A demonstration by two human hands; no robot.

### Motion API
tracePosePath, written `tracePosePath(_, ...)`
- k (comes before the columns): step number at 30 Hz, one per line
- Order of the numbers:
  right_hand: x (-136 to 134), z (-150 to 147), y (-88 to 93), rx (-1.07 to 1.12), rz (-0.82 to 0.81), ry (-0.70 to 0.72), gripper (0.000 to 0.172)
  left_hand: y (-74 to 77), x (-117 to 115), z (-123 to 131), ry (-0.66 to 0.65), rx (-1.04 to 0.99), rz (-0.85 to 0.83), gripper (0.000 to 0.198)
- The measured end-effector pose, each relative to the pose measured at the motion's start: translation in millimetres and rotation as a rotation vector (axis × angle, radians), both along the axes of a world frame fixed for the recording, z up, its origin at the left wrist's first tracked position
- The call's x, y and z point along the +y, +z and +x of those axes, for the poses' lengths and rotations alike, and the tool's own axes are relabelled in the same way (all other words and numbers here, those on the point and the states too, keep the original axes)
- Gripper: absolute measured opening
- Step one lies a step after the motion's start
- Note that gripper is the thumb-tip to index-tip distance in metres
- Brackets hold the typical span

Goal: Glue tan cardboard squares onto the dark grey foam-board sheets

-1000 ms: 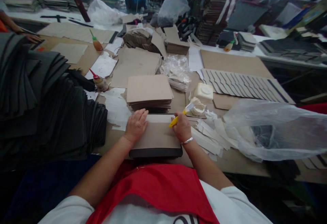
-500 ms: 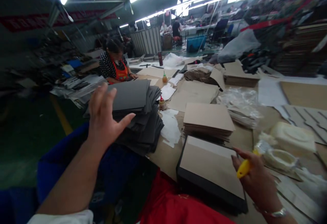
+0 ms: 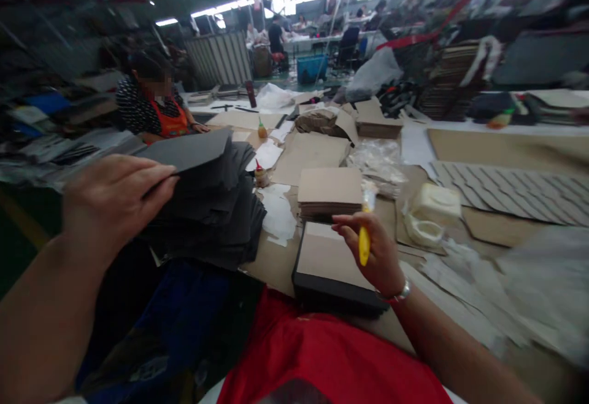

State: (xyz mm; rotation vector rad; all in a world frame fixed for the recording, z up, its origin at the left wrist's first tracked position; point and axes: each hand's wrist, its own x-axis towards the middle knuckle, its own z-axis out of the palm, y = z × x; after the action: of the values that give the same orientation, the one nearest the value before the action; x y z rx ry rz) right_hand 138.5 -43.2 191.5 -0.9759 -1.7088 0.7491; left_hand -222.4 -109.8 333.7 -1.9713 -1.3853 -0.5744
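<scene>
My left hand [image 3: 117,207] pinches the near left corner of a dark grey sheet [image 3: 197,148] on top of a tall, uneven stack of dark sheets [image 3: 207,220]. That corner looks slightly lifted. In my right hand [image 3: 380,263] is a brush [image 3: 364,241] with a yellow handle, its bristle end pointing away from me. The right hand hovers over a beige board [image 3: 326,260], which lies on a black pile [image 3: 331,290] in front of me. A paler strip runs along the board's far edge. Behind it stands a stack of beige boards [image 3: 329,184].
A white plastic container [image 3: 435,204] with a cut opening stands to the right. Two small glue bottles, one red-tipped [image 3: 261,175] and one green-tipped [image 3: 262,129], stand mid-table. A co-worker in an orange apron [image 3: 168,118] sits at the far left. Crumpled plastic [image 3: 547,281] lies at right.
My left hand, open above the dark stack before, has come down and closed on the top sheet's corner. The right hand with the brush has moved over the beige board. The view has swung right.
</scene>
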Motion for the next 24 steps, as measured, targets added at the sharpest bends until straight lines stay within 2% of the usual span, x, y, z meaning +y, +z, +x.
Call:
tracePosePath(1, -4, -4, 3.7, 0.065, -0.064, 0.043, 0.024, -9.4, -8, 18, -0.070, 0.062, 0.021, 0.038)
tracePosePath(3, -9, -9, 6.2, 0.146, -0.175, 0.094, 0.025, -37.9, -20, 61, -0.349, 0.267, 0.000, 0.040)
tracePosePath(4, -11, -9, 3.7, 0.135, -0.205, 0.073, 0.026, -56.3, -23, 85, -0.497, 0.339, -0.022, 0.039)
tracePosePath(7, -16, 6, -22.4, -0.070, -0.190, -0.175, 0.027, -122.3, -17, 155, -0.724, 0.290, -0.175, 0.031)
tracePosePath(9, -19, 27, -52.6, -0.234, -0.182, -0.333, 0.025, -168.3, -5, 189, -0.799, 0.279, -0.280, 0.026)
tracePosePath(11, -20, 52, -85.4, -0.378, -0.233, -0.392, 0.020, -209.1, 9, 207, -0.802, 0.234, -0.386, 0.026)
tracePosePath(14, -15, 79, -123.1, -0.605, -0.336, -0.418, 0.017, -251.9, 20, 210, -0.648, 0.104, -0.578, 0.043)
tracePosePath(16, -12, 85, -135.4, -0.732, -0.373, -0.443, 0.018, -267.7, 22, 204, -0.498, 0.030, -0.694, 0.058)
tracePosePath(19, -10, 83, -138.0, -0.872, -0.373, -0.475, 0.020, -277.4, 22, 194, -0.339, -0.039, -0.796, 0.062)
tracePosePath(22, -10, 86, -126.6, -0.988, -0.339, -0.490, 0.027, -275.8, 23, 187, -0.296, -0.056, -0.879, 0.064)
tracePosePath(24, -5, 98, -109.8, -0.987, -0.254, -0.541, 0.034, -268.6, 25, 185, -0.303, -0.063, -0.895, 0.070)
